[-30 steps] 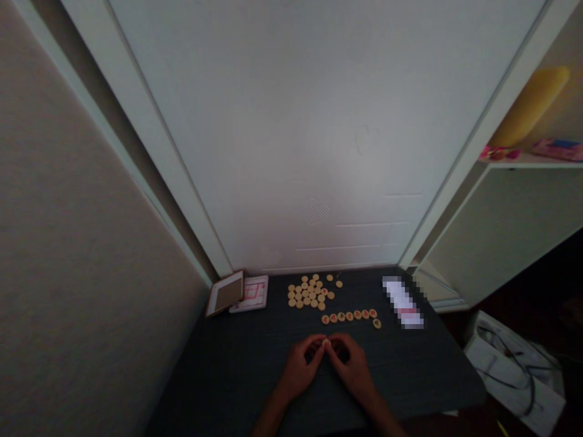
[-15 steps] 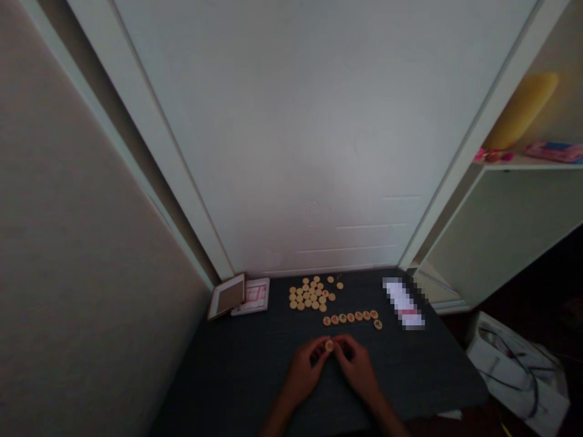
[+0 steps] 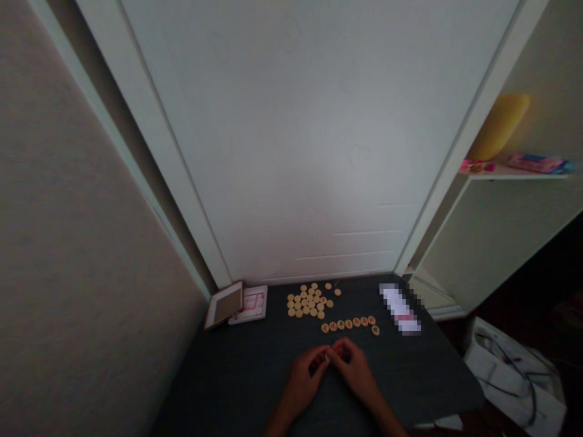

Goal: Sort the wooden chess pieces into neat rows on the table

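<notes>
A: ok so where's the piece being handled?

B: It's a small round tan wooden disc, pinched over the near half of the dark wood-grain counter. Only a pale sliver shows, so I can't read its face.

A: Both hands on it?

B: Looks like it. The left hand and right hand meet, thumbs and fingertips closed on the disc.

A: And around that?

B: Just past the fingers there's a row of seven marked tan discs, mostly red characters, plus a single dark-marked tan disc just below its right end. Farther back, a loose cluster of mostly blank tan discs.

A: Edges?

B: Flat white box with red print at left, partly under a brown-and-white rectangular tray. Pixelated whitish oblong thing at right.
</notes>
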Demonstrator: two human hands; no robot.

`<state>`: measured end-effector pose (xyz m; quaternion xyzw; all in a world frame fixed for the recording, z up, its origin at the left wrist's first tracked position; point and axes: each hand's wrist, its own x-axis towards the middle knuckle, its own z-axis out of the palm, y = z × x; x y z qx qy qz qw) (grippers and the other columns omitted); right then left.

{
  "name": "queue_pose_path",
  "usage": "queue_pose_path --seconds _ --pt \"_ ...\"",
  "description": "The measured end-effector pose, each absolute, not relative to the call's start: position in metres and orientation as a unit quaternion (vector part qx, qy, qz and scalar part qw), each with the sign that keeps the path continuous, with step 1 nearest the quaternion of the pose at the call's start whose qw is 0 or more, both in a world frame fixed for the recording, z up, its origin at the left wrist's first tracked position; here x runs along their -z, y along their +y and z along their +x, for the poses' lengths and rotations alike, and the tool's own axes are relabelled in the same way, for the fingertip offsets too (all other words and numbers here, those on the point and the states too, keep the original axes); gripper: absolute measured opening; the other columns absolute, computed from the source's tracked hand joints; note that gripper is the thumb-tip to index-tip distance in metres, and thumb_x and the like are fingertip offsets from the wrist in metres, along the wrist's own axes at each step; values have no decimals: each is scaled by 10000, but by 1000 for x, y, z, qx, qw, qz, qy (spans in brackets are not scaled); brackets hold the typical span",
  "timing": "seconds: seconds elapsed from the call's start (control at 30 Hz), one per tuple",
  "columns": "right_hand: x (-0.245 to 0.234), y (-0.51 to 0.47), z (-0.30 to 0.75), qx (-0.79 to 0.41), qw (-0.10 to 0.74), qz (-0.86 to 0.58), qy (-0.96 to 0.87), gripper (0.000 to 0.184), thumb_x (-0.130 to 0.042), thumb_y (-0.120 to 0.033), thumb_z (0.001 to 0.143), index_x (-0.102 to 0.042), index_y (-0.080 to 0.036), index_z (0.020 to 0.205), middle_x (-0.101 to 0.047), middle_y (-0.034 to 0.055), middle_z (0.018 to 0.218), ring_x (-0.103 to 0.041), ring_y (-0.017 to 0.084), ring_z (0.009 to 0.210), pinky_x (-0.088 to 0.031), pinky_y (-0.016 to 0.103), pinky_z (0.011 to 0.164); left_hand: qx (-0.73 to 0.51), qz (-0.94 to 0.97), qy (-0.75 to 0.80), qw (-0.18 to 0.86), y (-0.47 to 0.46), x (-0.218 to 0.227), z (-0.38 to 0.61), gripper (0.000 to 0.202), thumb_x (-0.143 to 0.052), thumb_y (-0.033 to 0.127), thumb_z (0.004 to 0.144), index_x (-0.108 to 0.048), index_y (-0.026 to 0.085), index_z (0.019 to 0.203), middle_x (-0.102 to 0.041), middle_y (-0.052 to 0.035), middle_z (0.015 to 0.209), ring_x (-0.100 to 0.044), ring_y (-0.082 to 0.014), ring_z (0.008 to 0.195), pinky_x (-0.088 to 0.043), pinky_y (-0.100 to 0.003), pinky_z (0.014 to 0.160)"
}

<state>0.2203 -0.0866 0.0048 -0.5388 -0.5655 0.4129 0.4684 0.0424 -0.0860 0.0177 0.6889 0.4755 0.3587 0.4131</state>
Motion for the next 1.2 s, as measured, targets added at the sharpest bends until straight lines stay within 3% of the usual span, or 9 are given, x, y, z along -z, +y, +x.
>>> queue_pose_path --seconds 0.4,0.67,1.0,1.2 --pt "-6 -79 228 -536 425 -477 -552 436 -711 -613 798 -664 -212 963 -742 51 902 -705 227 842 -553 331 783 -342 687 506 394 -85 -14 42 347 -572 452 941 -711 275 1204 -786 -45 1063 -720 -226 925 -555 -322 892" --pt "-4 -80 226 -494 426 -516 -555 369 -707 -563 821 -681 -209 922 -740 44 860 -698 224 819 -542 328 780 -361 685 482 411 -85 -15 41 312 -580 412 940 -713 282 1191 -789 -38 1070 -729 -224 929 -560 -320 894" --pt "-3 -78 230 -525 435 -484 -549 386 -723 -564 805 -697 -211 957 -756 58 887 -715 241 839 -554 344 784 -366 670 494 415 -84 -21 44 330 -558 452 953 -714 265 1175 -787 -44 1049 -724 -216 920 -558 -302 868" --pt "-3 -83 229 -503 431 -500 -558 389 -723 -571 802 -707 -212 953 -759 55 915 -713 239 860 -552 335 799 -367 661 512 407 -83 -23 47 300 -568 469 943 -728 248 1068 -796 -31 913 -733 -211 833 -563 -274 776"
